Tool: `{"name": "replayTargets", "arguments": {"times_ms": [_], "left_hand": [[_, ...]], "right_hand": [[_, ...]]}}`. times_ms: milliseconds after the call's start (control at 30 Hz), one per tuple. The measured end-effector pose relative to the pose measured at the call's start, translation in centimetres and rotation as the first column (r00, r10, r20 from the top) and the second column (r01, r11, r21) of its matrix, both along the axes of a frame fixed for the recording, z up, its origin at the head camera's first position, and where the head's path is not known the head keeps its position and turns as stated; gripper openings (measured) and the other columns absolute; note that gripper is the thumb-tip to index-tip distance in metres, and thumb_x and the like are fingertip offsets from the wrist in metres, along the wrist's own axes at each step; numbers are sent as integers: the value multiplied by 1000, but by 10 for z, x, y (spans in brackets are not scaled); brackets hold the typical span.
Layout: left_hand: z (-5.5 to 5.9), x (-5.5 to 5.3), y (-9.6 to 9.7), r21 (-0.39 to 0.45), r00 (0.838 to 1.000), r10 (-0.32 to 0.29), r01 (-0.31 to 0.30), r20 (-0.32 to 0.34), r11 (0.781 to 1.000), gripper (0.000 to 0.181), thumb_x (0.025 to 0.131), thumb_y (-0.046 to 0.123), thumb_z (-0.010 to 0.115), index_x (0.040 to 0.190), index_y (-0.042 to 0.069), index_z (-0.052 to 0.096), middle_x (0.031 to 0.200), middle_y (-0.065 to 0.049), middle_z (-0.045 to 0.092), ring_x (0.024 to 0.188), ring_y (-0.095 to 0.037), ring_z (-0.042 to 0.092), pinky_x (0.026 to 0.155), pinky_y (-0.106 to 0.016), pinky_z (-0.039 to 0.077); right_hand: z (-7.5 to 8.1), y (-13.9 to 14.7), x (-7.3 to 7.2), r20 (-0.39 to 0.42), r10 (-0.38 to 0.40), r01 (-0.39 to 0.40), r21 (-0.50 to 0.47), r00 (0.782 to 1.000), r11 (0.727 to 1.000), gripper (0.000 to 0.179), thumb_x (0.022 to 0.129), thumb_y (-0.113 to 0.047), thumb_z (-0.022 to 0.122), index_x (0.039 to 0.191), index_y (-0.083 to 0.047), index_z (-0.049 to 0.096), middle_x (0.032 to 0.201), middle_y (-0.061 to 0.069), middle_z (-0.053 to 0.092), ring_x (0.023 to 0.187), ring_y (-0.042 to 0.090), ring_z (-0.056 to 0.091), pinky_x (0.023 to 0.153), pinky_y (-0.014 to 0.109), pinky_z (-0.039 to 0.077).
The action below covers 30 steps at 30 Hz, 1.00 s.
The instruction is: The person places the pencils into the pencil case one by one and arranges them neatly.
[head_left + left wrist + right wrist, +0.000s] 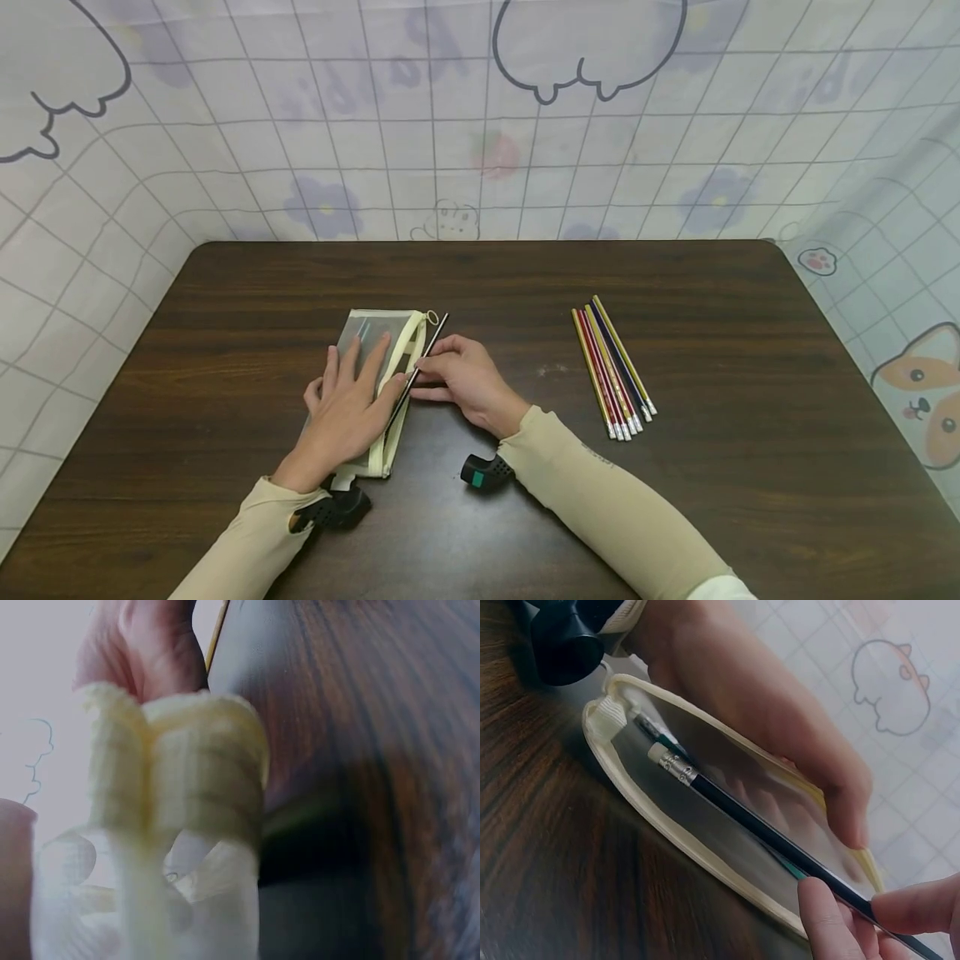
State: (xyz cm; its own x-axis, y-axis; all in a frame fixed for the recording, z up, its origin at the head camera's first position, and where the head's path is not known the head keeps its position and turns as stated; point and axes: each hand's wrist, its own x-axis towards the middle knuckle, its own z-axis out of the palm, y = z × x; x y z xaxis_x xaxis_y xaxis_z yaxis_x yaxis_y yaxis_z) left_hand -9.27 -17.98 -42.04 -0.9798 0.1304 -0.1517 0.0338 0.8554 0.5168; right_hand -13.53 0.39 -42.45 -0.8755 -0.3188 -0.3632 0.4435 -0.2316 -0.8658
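A translucent pencil case [411, 327] with a pale yellow zip edge lies on the table, its mouth gaping to the right. My left hand [345, 417] rests on top of it with spread fingers, the thumb by the opening's edge. My right hand [472, 383] pinches a dark pencil [742, 816] between thumb and fingers. The pencil slants along the mouth, its white eraser end at the opening in the right wrist view. Inside the case, a second pencil with a green part [656, 730] shows, partly covered by the dark one.
Several pencils [611, 367], yellow, red and dark blue, lie side by side right of my right hand, eraser ends toward me. The dark wooden table [510, 283] ends at a patterned wall cloth [390, 158]. Black wrist cameras [486, 472] sit by both wrists.
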Motion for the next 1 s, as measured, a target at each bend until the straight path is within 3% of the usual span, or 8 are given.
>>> {"name": "replayTargets", "arguments": {"times_ms": [467, 800, 1000], "left_hand": [[-1, 1, 2, -14, 1000, 0, 0, -3, 1000, 70, 107, 62, 30, 168, 33, 10, 176, -21, -1, 160, -51, -13, 114, -77, 4], [-1, 1, 3, -8, 1000, -10, 10, -3, 1000, 69, 108, 60, 29, 168, 31, 11, 175, -22, -1, 160, -51, -15, 119, -75, -3], [-2, 1, 3, -14, 1000, -9, 9, 2, 1000, 70, 108, 61, 28, 168, 32, 10, 176, -21, -2, 160, -51, -15, 119, -75, -3]], "right_hand": [[-2, -15, 4, -23, 87, -85, 78, 996, 993, 18, 99, -1, 60, 116, 3, 54, 101, 13, 69, 82, 15, 71, 87, 39, 64], [0, -16, 4, -10, 108, -107, 101, 994, 989, 16, 100, -1, 57, 116, 2, 54, 99, 11, 68, 79, 13, 71, 83, 36, 64], [-1, -15, 3, -9, 120, -118, 117, 993, 986, 23, 100, -1, 57, 122, 4, 53, 96, 10, 67, 74, 14, 70, 80, 34, 64]]}}
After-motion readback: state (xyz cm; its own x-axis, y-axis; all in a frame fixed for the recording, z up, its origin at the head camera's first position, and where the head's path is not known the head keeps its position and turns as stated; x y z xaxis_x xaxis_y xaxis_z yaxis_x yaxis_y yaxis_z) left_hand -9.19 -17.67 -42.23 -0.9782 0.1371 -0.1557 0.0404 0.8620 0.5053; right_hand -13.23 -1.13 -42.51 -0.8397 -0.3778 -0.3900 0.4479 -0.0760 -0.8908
